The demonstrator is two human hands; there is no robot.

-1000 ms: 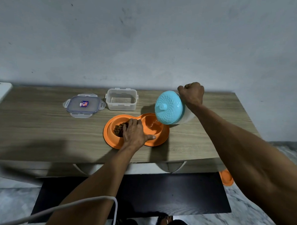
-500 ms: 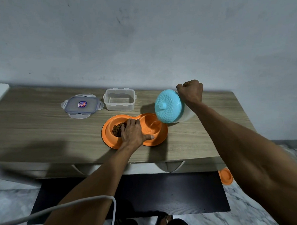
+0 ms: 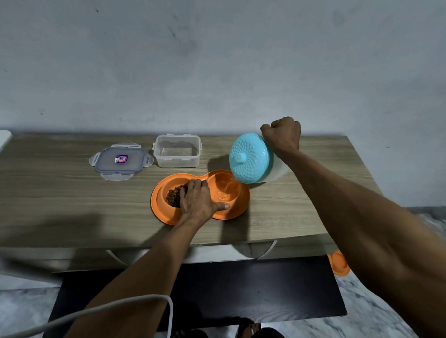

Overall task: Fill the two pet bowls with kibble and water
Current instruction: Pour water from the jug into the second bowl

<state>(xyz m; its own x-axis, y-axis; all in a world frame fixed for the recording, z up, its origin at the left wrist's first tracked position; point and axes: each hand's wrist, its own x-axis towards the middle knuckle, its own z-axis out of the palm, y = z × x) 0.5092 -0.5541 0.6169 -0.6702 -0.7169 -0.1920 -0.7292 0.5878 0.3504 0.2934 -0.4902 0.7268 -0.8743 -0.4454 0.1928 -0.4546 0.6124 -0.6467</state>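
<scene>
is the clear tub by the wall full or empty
Empty. The clear tub stands open, its walls and floor showing through with no kibble inside; its lid lies flat beside it.

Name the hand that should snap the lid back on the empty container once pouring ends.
Left, probably. The left hand only rests on the orange feeder, nearer the lid and container; the right hand grips the tilted jug.

Orange double bowl [image 3: 230, 215]; turquoise dimpled jug lid [image 3: 250, 158].
</scene>
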